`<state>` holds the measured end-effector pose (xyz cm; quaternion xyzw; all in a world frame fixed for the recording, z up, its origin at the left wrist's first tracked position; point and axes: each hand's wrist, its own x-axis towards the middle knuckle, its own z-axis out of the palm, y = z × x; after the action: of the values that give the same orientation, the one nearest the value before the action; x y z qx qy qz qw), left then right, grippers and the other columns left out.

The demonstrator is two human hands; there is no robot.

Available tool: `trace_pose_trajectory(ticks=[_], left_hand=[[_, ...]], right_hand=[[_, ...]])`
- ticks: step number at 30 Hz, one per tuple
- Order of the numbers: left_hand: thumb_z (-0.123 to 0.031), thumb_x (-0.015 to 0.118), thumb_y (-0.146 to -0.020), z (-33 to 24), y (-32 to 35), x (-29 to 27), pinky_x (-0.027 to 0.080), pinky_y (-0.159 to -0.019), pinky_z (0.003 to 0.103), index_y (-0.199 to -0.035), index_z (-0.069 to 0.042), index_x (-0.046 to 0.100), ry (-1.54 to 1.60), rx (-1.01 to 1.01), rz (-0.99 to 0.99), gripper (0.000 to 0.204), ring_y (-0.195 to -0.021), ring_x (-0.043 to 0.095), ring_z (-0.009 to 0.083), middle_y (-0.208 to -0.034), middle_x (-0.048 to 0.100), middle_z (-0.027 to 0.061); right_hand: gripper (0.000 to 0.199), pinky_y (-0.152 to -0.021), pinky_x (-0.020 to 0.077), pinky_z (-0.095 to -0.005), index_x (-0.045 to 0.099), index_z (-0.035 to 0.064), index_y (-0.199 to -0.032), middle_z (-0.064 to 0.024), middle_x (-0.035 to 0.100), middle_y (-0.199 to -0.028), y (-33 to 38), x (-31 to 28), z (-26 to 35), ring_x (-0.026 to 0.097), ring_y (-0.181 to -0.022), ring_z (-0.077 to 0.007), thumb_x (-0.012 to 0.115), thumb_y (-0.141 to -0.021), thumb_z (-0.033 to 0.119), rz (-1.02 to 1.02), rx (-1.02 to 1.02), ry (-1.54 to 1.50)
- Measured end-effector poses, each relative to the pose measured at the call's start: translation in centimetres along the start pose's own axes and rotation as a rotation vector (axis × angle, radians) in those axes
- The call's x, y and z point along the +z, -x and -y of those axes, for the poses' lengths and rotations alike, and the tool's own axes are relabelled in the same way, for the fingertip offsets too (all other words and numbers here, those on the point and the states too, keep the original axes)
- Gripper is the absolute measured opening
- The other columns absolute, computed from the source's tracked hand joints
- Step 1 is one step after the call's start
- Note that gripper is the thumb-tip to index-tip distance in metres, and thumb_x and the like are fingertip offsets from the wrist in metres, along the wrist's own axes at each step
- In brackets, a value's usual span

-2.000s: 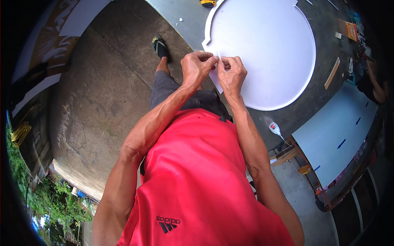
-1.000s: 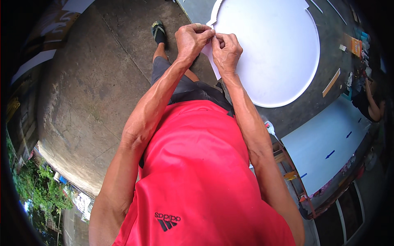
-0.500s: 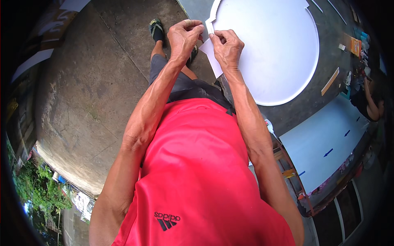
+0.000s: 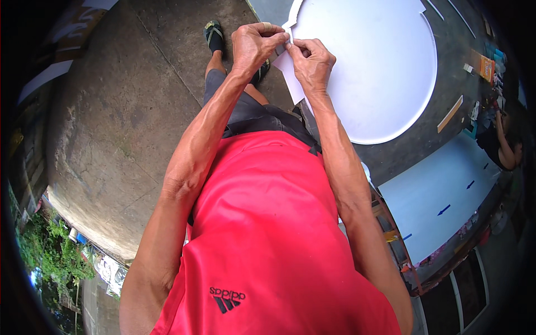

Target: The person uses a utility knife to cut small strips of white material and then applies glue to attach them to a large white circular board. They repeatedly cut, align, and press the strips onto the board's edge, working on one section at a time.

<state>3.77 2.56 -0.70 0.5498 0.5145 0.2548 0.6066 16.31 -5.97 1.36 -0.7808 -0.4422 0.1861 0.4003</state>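
Note:
A large round white panel [image 4: 374,72] with a raised white rim lies on the dark grey tabletop at the upper right. A stepped white strip [image 4: 288,30] stands at the panel's left edge. My left hand [image 4: 252,49] pinches this strip between thumb and fingers, with a pale band around one finger. Just right of it, my right hand [image 4: 314,64] has thumb and fingertips closed on the strip's lower part, its wrist over the panel's edge. A white flat sheet piece [image 4: 291,81] juts past the table edge below the hands.
A pale blue sheet [image 4: 441,192] with dark blue marks lies on a rack at the right. A thin wooden strip [image 4: 450,114] and an orange package [image 4: 483,67] rest on the table. Another person's arm [image 4: 504,139] shows far right. Concrete floor [image 4: 123,111] spreads left.
My left hand has moved right, and its fingertips now meet the white strip beside my right hand. My right hand has shifted only slightly.

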Motion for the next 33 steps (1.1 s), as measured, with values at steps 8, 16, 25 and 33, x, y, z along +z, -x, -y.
trace_pose_trajectory(ticks=[8, 16, 25, 33], left_hand=[[-0.022, 0.084, -0.075, -0.5, 0.2, 0.5, 0.055, -0.061, 0.025, -0.093, -0.001, 0.08, -0.038, -0.028, -0.029, 0.027, -0.064, 0.068, 0.01, -0.076, 0.076, 0.0079], [-0.02, 0.086, -0.078, -0.8, 0.1, 0.6, 0.051, -0.059, 0.023, -0.091, 0.001, 0.079, 0.001, -0.084, -0.03, 0.026, -0.064, 0.062, 0.0086, -0.077, 0.073, 0.0052], [-0.02, 0.087, -0.077, -1.8, -0.3, 0.0, 0.051, -0.06, 0.023, -0.088, 0.001, 0.079, -0.022, -0.091, 0.02, 0.025, -0.064, 0.062, 0.0094, -0.078, 0.073, 0.006], [-0.021, 0.087, -0.077, -1.8, -0.4, -0.2, 0.052, -0.061, 0.023, -0.088, 0.001, 0.079, -0.039, -0.093, 0.035, 0.026, -0.065, 0.063, 0.0099, -0.078, 0.074, 0.0057]], right_hand=[[0.01, -0.054, 0.0478, -0.0323, 0.074, 0.0024, -0.08, -0.0076, 0.066, -0.074, 0.1, 0.0, 0.1, 0.061, -0.057, -0.018, 0.081, -0.077, 0.009, -0.009, 0.004, -0.009], [0.017, -0.067, 0.055, -0.0322, 0.076, 0.0029, -0.096, -0.009, 0.069, -0.083, -0.1, -1.7, -0.6, 0.067, -0.069, -0.0188, 0.079, -0.08, 0.009, 0.129, -0.019, -0.058], [0.021, -0.069, 0.0552, -0.0315, 0.076, 0.0059, -0.102, -0.0076, 0.07, -0.089, 0.7, -2.3, -1.0, 0.069, -0.074, -0.0179, 0.078, -0.081, 0.008, 0.147, -0.01, -0.032], [0.017, -0.067, 0.0549, -0.0307, 0.077, 0.0054, -0.097, -0.0074, 0.07, -0.086, 0.6, -2.0, -1.0, 0.068, -0.071, -0.0174, 0.079, -0.081, 0.009, 0.126, -0.04, -0.025]])
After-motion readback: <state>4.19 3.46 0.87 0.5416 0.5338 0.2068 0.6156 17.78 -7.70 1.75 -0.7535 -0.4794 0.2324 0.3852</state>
